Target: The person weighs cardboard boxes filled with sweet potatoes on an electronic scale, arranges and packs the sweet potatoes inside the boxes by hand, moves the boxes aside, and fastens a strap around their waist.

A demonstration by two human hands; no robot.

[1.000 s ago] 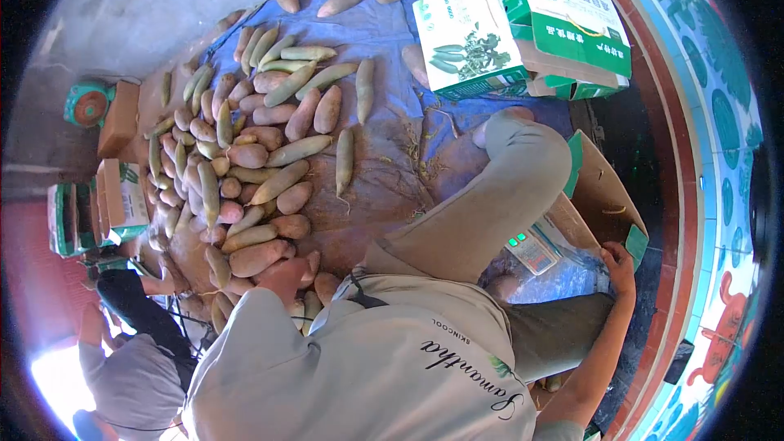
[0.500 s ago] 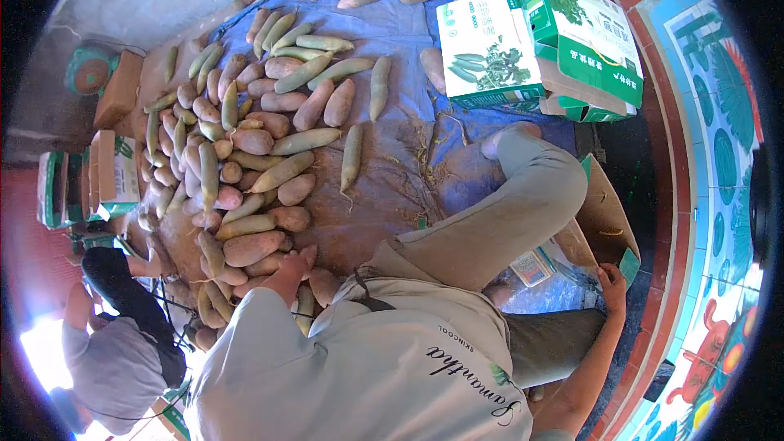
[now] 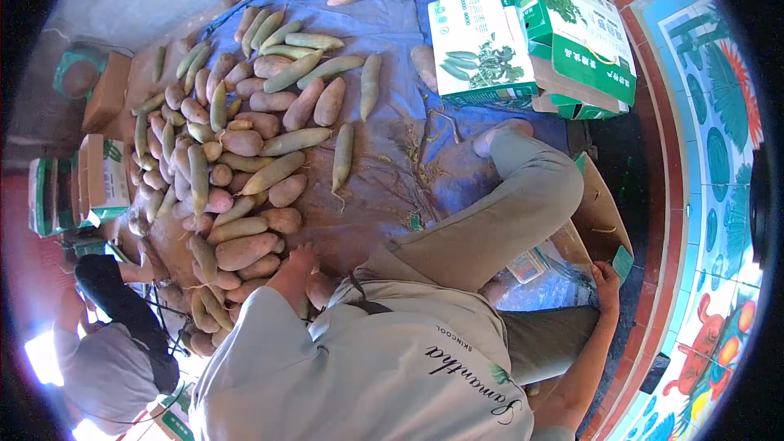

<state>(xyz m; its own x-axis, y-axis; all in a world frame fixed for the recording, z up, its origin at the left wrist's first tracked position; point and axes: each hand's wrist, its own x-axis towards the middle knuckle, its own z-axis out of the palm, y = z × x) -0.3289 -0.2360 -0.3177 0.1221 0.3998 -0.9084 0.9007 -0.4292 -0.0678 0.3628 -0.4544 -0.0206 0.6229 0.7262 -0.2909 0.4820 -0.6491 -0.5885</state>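
My left hand (image 3: 300,261) reaches over the near edge of a pile of roots. Its fingers look apart, with nothing visible in them. Close by lie a pinkish, soil-dusted root (image 3: 320,289) and a larger one (image 3: 247,251). Long green radishes (image 3: 274,173) are mixed through the pile. On the other side, my right hand (image 3: 605,279) has its fingers closed over the edge of an open cardboard box (image 3: 600,216). Clear plastic (image 3: 563,284) and a small device with a display (image 3: 527,266) are beside that box.
Printed green-and-white boxes (image 3: 482,49) stand at the back right on a blue tarp (image 3: 392,28). More boxes (image 3: 102,175) are at the left. Another person (image 3: 122,359) sits at the lower left. A painted tile wall (image 3: 719,196) runs along the right.
The whole view has shifted slightly left. My left hand has moved a little within the pile's near edge. My right hand keeps its hold on the box.
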